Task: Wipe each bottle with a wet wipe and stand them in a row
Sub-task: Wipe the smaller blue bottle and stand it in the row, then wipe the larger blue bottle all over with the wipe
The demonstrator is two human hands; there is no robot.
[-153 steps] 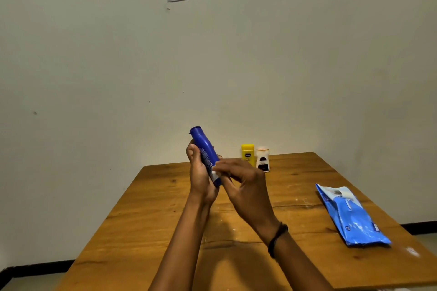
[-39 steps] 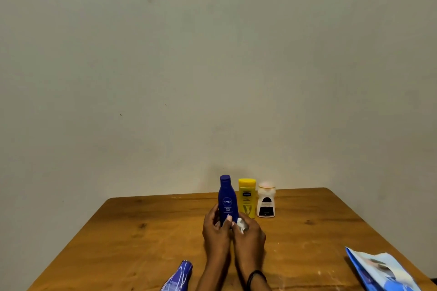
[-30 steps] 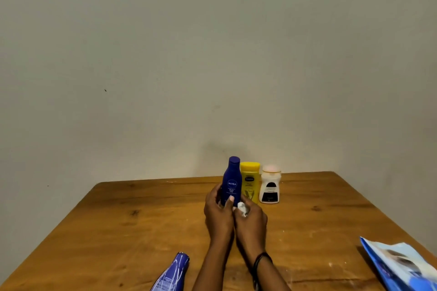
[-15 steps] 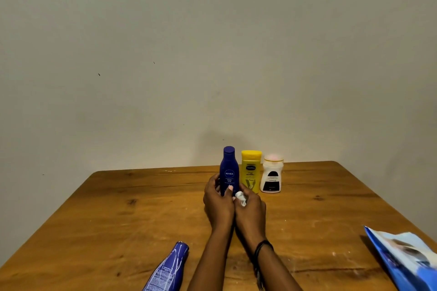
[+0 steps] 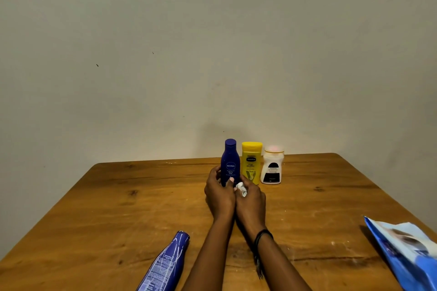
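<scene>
**Step in hand:** setting the dark blue bottle (image 5: 230,163) into the row.

- The dark blue bottle stands upright on the bench (image 5: 94,208), immediately left of the yellow bottle (image 5: 251,160). It probably touches it, but the hands hide the lower gap.
- The white bottle (image 5: 272,168) stands just right of the yellow bottle.
- The left hand (image 5: 218,192) grips the dark blue bottle's lower body, with the thumb across its front.
- The right hand (image 5: 251,201) pinches a crumpled wet wipe (image 5: 241,188) in front of the yellow bottle's base.
- A larger blue bottle (image 5: 165,264) lies on its side, well in front and left of the yellow bottle.

**Next move:** release the standing bottle without tipping it. Then lift and wipe the lying bottle.
</scene>
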